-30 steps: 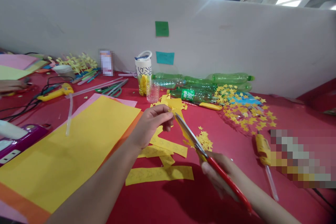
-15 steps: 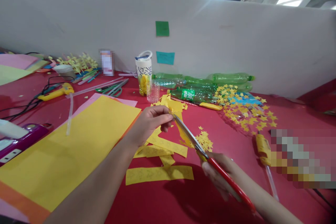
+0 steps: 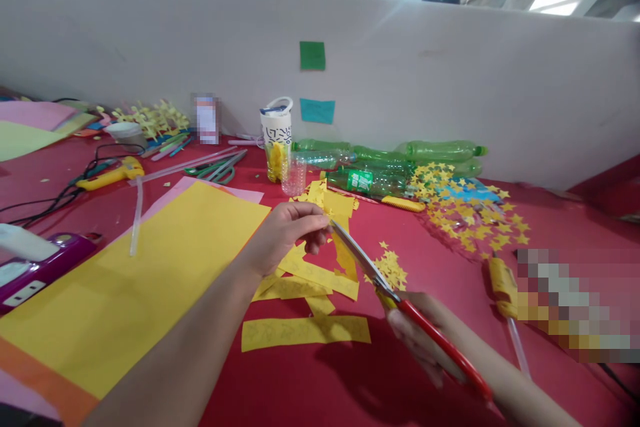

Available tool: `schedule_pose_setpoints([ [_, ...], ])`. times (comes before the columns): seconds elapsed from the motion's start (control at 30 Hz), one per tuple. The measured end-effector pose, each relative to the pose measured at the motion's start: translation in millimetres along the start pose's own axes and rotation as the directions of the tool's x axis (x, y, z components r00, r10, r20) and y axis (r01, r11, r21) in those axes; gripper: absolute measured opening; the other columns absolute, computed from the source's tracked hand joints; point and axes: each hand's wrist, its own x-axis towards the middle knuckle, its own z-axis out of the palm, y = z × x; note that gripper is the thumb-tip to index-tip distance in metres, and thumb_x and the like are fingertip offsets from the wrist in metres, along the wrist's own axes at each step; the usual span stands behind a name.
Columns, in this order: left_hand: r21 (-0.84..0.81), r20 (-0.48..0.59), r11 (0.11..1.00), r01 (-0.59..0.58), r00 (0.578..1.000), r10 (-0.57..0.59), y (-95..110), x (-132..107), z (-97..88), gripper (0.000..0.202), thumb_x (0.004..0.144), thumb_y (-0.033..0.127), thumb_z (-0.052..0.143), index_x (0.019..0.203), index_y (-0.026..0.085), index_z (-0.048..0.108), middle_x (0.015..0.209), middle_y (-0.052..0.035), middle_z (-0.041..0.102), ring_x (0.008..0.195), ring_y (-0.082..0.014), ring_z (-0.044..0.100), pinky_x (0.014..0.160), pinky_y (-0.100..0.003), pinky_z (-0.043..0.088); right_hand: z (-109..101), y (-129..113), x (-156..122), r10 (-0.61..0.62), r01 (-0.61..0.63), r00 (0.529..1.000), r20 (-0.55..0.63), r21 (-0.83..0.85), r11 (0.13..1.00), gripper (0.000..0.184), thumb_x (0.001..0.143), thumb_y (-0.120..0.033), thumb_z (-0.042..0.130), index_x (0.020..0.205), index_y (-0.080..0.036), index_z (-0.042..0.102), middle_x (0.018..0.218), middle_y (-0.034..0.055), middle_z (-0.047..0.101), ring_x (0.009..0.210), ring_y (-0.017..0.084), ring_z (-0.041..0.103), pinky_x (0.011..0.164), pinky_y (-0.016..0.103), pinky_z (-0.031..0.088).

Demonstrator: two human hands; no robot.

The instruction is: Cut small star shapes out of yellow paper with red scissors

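My left hand [image 3: 295, 230] is closed in a pinch on a small yellow paper piece [image 3: 329, 213], mostly hidden by the fingertips. My right hand [image 3: 423, 330] grips red-handled scissors [image 3: 360, 250], their blades pointing up and left to the pinched piece. The blades look nearly closed. Below the hands lie yellow paper strips [image 3: 305, 332] with faint outlines drawn on them. A pile of small yellow paper stars [image 3: 390, 270] sits beside the blades, and yellow paper scraps [image 3: 343, 207] lie behind my left fingers.
Yellow sheets [image 3: 190, 260] cover the left side. Green plastic bottles [image 3: 380, 180] and a tumbler [image 3: 276, 133] line the back wall. More stars [image 3: 470, 213] are at right, near a yellow glue gun [image 3: 503, 287]. Another glue gun [image 3: 115, 173] and a purple power strip [image 3: 55, 263] are at left.
The camera view has shifted slightly. Both hands keep nearly the same pose, with the scissor tips still at the small yellow paper piece.
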Motion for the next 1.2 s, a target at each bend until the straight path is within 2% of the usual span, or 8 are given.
schedule_pose_setpoints([
  [0.2, 0.048, -0.014, 0.999, 0.0, 1.0, 0.0, 0.6, -0.1, -0.9, 0.019, 0.08, 0.027, 0.061, 0.065, 0.017, 0.066, 0.058, 0.0, 0.06, 0.048, -0.0088, 0.052, 0.05, -0.022, 0.043, -1.5, -2.5, -1.5, -0.018, 0.018, 1.0, 0.0, -0.019, 1.0, 0.059, 0.076, -0.079, 0.041, 0.07, -0.021, 0.044, 0.043, -0.009, 0.039, 0.033, 0.006, 0.038, 0.035, 0.017, 0.027],
  [0.53, 0.089, -0.011, 0.996, -0.002, 1.0, 0.003, 0.9, 0.2, -2.2, 0.019, 0.082, 0.027, 0.06, 0.065, 0.017, 0.064, 0.058, 0.0008, 0.059, 0.049, -0.0081, 0.052, 0.051, -0.021, 0.042, -1.7, -3.3, 0.8, -0.032, 0.031, 0.999, -0.025, -0.028, 0.999, 0.054, 0.08, -0.073, 0.046, 0.065, -0.021, 0.038, 0.042, -0.0089, 0.038, 0.033, 0.005, 0.038, 0.033, 0.016, 0.024],
  [0.83, 0.098, -0.007, 0.994, -0.054, 0.998, 0.055, -2.4, 0.0, 0.1, 0.018, 0.083, 0.026, 0.058, 0.067, 0.017, 0.06, 0.062, 0.0011, 0.057, 0.054, -0.0096, 0.049, 0.053, -0.023, 0.04, -2.7, -4.8, -1.1, -0.006, 0.005, 1.0, -0.009, -0.01, 1.0, 0.059, 0.074, -0.079, 0.043, 0.067, -0.021, 0.038, 0.045, -0.0096, 0.036, 0.034, 0.005, 0.037, 0.033, 0.016, 0.025],
  [0.97, 0.162, -0.027, 0.973, -0.163, 0.985, 0.169, -4.0, 1.6, 2.2, 0.019, 0.084, 0.021, 0.055, 0.065, 0.018, 0.059, 0.071, 0.001, 0.053, 0.067, -0.0112, 0.05, 0.065, -0.025, 0.04, -0.2, 2.8, 1.9, -0.024, 0.024, 0.999, -0.048, 0.005, 1.0, 0.059, 0.073, -0.081, 0.042, 0.069, -0.021, 0.04, 0.04, -0.0101, 0.038, 0.031, 0.006, 0.038, 0.033, 0.017, 0.027],
  [1.1, 0.257, -0.053, 0.933, -0.252, 0.96, 0.274, -5.5, 2.3, 4.0, 0.021, 0.083, 0.019, 0.057, 0.062, 0.019, 0.06, 0.093, -0.0007, 0.051, 0.098, -0.0152, 0.049, 0.085, -0.027, 0.035, 2.0, 8.9, 3.6, -0.052, 0.056, 0.996, -0.066, 0.052, 0.997, 0.056, 0.075, -0.077, 0.045, 0.07, -0.021, 0.042, 0.038, -0.0104, 0.038, 0.029, 0.006, 0.036, 0.033, 0.017, 0.025],
  [1.13, 0.259, -0.05, 0.929, -0.263, 0.957, 0.285, -6.2, 2.1, 4.6, 0.021, 0.083, 0.02, 0.057, 0.063, 0.019, 0.06, 0.094, -0.0008, 0.051, 0.101, -0.0157, 0.048, 0.086, -0.027, 0.034, 2.1, 9.5, 3.9, -0.06, 0.063, 0.997, -0.058, 0.064, 0.996, 0.056, 0.075, -0.077, 0.046, 0.07, -0.021, 0.042, 0.039, -0.0103, 0.039, 0.029, 0.006, 0.036, 0.033, 0.017, 0.025],
  [1.2, 0.251, -0.032, 0.927, -0.277, 0.955, 0.294, -7.8, 1.4, 6.2, 0.022, 0.085, 0.02, 0.055, 0.064, 0.019, 0.061, 0.089, -0.0004, 0.051, 0.094, -0.0148, 0.049, 0.083, -0.027, 0.035, 2.0, 9.4, 4.4, -0.076, 0.079, 0.996, -0.04, 0.085, 0.993, 0.056, 0.076, -0.076, 0.046, 0.07, -0.021, 0.041, 0.039, -0.0101, 0.039, 0.03, 0.005, 0.037, 0.034, 0.016, 0.024],
])
